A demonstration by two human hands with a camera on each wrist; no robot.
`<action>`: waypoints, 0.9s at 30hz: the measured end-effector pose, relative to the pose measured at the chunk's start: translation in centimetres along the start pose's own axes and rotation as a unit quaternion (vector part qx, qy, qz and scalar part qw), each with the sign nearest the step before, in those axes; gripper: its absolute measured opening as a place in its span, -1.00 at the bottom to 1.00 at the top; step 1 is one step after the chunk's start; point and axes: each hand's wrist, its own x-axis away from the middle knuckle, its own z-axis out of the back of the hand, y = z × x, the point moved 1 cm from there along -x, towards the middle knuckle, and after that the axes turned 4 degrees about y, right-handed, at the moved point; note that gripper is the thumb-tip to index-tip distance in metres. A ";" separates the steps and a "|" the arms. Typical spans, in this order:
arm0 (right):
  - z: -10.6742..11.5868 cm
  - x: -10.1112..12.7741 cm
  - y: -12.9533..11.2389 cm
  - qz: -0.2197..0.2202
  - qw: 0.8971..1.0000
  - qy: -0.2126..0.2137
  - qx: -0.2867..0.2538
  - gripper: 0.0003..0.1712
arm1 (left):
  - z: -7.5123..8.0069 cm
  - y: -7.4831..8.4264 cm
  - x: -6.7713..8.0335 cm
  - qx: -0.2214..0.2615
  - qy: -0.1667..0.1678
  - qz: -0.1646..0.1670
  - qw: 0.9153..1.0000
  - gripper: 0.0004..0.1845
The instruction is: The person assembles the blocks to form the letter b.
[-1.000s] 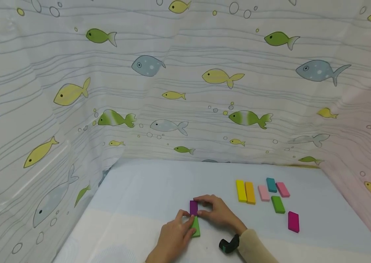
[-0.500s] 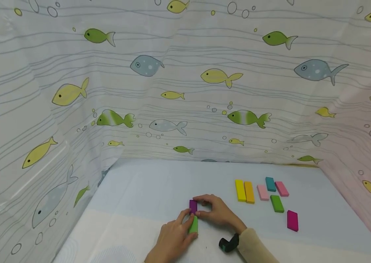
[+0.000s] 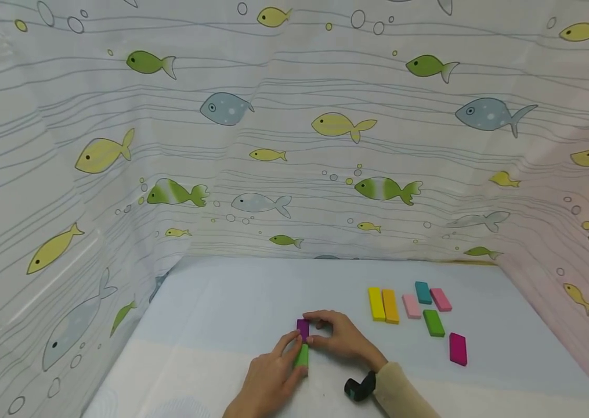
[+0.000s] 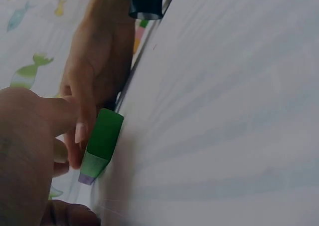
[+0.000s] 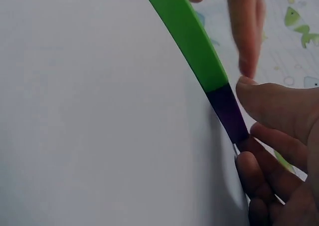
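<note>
A purple block (image 3: 302,330) and a light green block (image 3: 302,357) lie end to end on the white table in the head view. My left hand (image 3: 268,374) holds the green block, thumb at its near end and fingertips close to the joint. With curled fingers my right hand (image 3: 343,338) grips the purple block, index finger at its far end and thumb on its right side. The right wrist view shows the green block (image 5: 192,41) touching the purple block (image 5: 230,115) in one line. The left wrist view shows the green block's near end (image 4: 94,163) without fingers covering it.
To the right lie yellow (image 3: 376,303), orange (image 3: 390,306), light pink (image 3: 411,306), teal (image 3: 422,292), pink (image 3: 441,299), green (image 3: 433,323) and magenta (image 3: 458,349) blocks. A fish-printed curtain (image 3: 294,174) surrounds the table (image 3: 221,302). A black device (image 3: 360,386) sits at my right wrist.
The green block's near end has swung left, bringing it into line with the purple block. My left thumb has moved to that near end. The head view has shifted slightly.
</note>
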 end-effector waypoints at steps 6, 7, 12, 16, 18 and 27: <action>2.3 -0.5 0.5 0.000 1.000 0.026 -0.009 -0.38 | -0.3 -0.5 -0.3 0.006 0.027 -0.007 1.000 -0.48; 3.1 -0.5 0.6 0.000 0.999 0.039 -0.001 -0.38 | -0.4 -0.5 -0.3 0.006 0.031 -0.009 0.999 -0.49; 7.8 0.5 1.0 -0.011 0.989 0.126 0.082 -0.39 | -0.7 -0.6 -0.3 0.021 0.031 -0.009 0.999 -0.50; 10.8 1.9 2.5 -0.060 0.972 0.148 0.175 -0.34 | -0.7 -0.5 -0.2 0.042 0.003 0.002 0.999 -0.52; 11.7 2.6 3.3 -0.080 0.965 0.131 0.212 -0.32 | -0.6 -0.4 -0.1 0.050 -0.009 0.011 0.999 -0.52; 13.1 3.5 5.0 -0.131 0.967 0.053 0.214 -0.26 | -0.5 -0.4 0.1 0.045 -0.014 0.013 0.999 -0.54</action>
